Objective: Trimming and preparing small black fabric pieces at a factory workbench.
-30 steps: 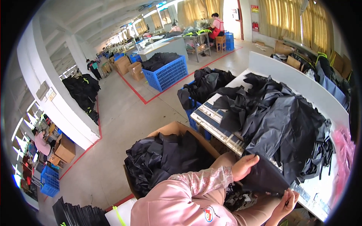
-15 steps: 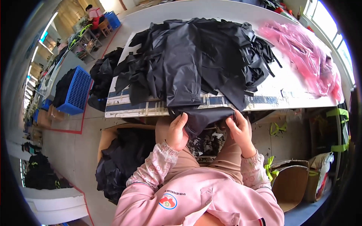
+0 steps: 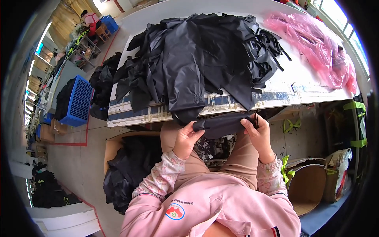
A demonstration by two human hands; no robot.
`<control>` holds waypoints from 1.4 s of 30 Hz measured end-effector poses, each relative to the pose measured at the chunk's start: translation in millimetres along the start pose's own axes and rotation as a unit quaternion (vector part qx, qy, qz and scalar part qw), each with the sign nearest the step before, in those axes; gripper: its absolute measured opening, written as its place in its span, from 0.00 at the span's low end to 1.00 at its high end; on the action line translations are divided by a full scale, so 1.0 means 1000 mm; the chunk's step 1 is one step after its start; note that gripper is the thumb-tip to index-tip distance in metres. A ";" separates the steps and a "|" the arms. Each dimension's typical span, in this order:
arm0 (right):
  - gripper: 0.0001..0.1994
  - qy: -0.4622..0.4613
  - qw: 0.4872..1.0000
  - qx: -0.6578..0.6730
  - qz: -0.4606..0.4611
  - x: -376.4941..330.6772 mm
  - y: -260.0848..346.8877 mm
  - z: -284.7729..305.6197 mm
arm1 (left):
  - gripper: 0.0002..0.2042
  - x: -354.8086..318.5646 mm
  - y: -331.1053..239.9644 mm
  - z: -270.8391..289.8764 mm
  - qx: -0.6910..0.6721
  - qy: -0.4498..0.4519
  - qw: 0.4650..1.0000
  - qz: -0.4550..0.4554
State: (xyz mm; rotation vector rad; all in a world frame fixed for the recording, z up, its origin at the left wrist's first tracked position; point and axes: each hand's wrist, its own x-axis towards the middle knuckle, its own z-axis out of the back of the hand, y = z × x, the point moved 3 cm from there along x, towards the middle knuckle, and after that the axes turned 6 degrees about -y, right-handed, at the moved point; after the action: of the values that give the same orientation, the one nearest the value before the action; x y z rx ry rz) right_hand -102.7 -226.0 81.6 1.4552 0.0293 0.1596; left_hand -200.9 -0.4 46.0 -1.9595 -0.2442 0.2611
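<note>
Person seated at the white table (image 3: 300, 85), both hands on one black fabric piece (image 3: 225, 124) held over the lap, just below the table edge. Left hand (image 3: 186, 138) closed, pinching its left end; right hand (image 3: 257, 132) fingers curled over the right end. Big pile of black garments (image 3: 205, 55) on the table above, pink plastic bags (image 3: 316, 47) at the right, cardboard box of black cloth (image 3: 126, 166) by the left knee

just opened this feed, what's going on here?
A seated person in a pink top holds a piece of black fabric stretched between both hands, left hand at one end, right hand at the other, just below the table edge. A heap of black garments lies on the table, pink plastic sheeting to its right. A cardboard box of black fabric sits on the floor at the person's left.
</note>
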 end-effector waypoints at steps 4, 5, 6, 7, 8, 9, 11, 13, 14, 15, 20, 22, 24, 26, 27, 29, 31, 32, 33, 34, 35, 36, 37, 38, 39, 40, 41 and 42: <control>0.14 0.014 0.997 -0.071 0.036 -0.003 0.008 0.006 | 0.14 0.001 -0.012 -0.001 0.126 -0.014 0.992 -0.027; 0.15 0.010 0.995 -0.087 0.044 -0.003 0.011 0.007 | 0.18 0.003 -0.017 -0.005 0.120 -0.006 0.991 -0.064; 0.15 0.010 0.995 -0.087 0.044 -0.003 0.012 0.009 | 0.21 0.004 -0.023 -0.009 0.114 0.003 0.988 -0.102; 0.15 0.015 0.993 -0.109 0.044 -0.002 0.012 0.011 | 0.21 0.004 -0.026 -0.014 0.113 0.003 0.988 -0.103; 0.16 0.019 0.990 -0.130 0.044 -0.002 0.012 0.013 | 0.24 0.004 -0.030 -0.020 0.072 -0.002 0.990 -0.121; 0.16 0.018 0.990 -0.131 0.044 -0.001 0.009 0.016 | 0.28 0.004 -0.035 -0.024 0.031 -0.007 0.990 -0.138; 0.16 0.018 0.968 -0.238 0.072 -0.001 0.004 0.019 | 0.31 0.001 -0.042 -0.029 0.060 0.013 0.988 -0.141; 0.13 -0.035 0.959 -0.252 0.127 -0.002 0.014 0.018 | 0.29 0.000 -0.049 -0.038 0.082 0.026 0.982 -0.166; 0.12 -0.088 0.943 -0.265 0.180 -0.004 0.022 0.018 | 0.29 -0.001 -0.050 -0.036 0.081 0.028 0.982 -0.166; 0.12 -0.088 0.943 -0.264 0.180 -0.005 0.025 0.016 | 0.24 -0.001 -0.052 -0.034 0.154 0.055 0.972 -0.166; 0.21 -0.012 0.983 -0.103 0.151 -0.032 0.071 -0.006 | 0.12 -0.005 -0.051 -0.034 0.242 0.050 0.965 -0.084; 0.23 0.028 0.954 -0.096 0.283 -0.035 0.082 -0.026 | 0.11 -0.005 -0.048 -0.040 0.212 0.037 0.973 -0.087; 0.18 0.047 0.952 -0.114 0.281 -0.032 0.073 -0.040 | 0.10 -0.007 -0.047 -0.045 0.183 0.022 0.979 -0.090; 0.12 0.087 0.952 -0.162 0.245 -0.030 0.061 -0.044 | 0.10 -0.009 -0.050 -0.049 0.142 0.012 0.985 -0.100; 0.12 0.087 0.952 -0.161 0.245 -0.030 0.059 -0.044 | 0.10 -0.009 -0.050 -0.048 0.143 0.011 0.984 -0.101; 0.08 0.069 0.956 -0.158 0.238 -0.030 0.057 -0.044 | 0.08 -0.009 -0.048 -0.046 0.149 0.023 0.983 -0.101; 0.08 0.076 0.958 -0.143 0.237 -0.029 0.056 -0.044 | 0.08 -0.008 -0.047 -0.041 0.176 0.033 0.975 -0.131; 0.08 0.082 0.960 -0.129 0.235 -0.028 0.055 -0.043 | 0.07 -0.008 -0.049 -0.040 0.202 0.043 0.965 -0.161; 0.08 0.082 0.960 -0.129 0.234 -0.027 0.055 -0.041 | 0.07 -0.005 -0.051 -0.037 0.202 0.044 0.965 -0.161; 0.07 0.098 0.963 -0.114 0.225 -0.025 0.055 -0.040 | 0.06 -0.004 -0.058 -0.037 0.297 0.043 0.920 -0.252; 0.07 0.115 0.965 -0.099 0.216 -0.024 0.055 -0.039 | 0.05 -0.004 -0.063 -0.039 0.385 0.042 0.857 -0.339; 0.07 0.114 0.965 -0.100 0.216 -0.022 0.055 -0.037 | 0.05 -0.004 -0.062 -0.039 0.385 0.042 0.857 -0.339; 0.07 0.136 0.965 -0.087 0.206 -0.021 0.055 -0.037 | 0.06 -0.001 -0.058 -0.038 0.274 0.076 0.922 -0.261; 0.06 0.158 0.965 -0.073 0.197 -0.020 0.055 -0.036 | 0.06 0.001 -0.052 -0.037 0.157 0.107 0.966 -0.177; 0.06 0.158 0.965 -0.073 0.197 -0.020 0.054 -0.035 | 0.06 0.005 -0.047 -0.035 0.090 0.157 0.978 -0.108; 0.06 0.164 0.963 -0.065 0.205 -0.020 0.054 -0.035 | 0.06 0.004 -0.043 -0.034 0.091 0.157 0.978 -0.107; 0.06 0.171 0.960 -0.058 0.214 -0.020 0.054 -0.035 | 0.06 0.003 -0.034 -0.032 -0.004 0.141 0.990 0.012; 0.06 0.171 0.960 -0.058 0.213 -0.020 0.053 -0.035 | 0.06 0.001 -0.025 -0.033 -0.099 0.121 0.979 0.131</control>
State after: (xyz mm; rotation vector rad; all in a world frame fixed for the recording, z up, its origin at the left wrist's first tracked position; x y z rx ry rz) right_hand -131.5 -188.4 128.9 1.2869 -0.0127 0.7522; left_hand -191.8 -19.2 82.1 -2.1997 0.1548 0.1701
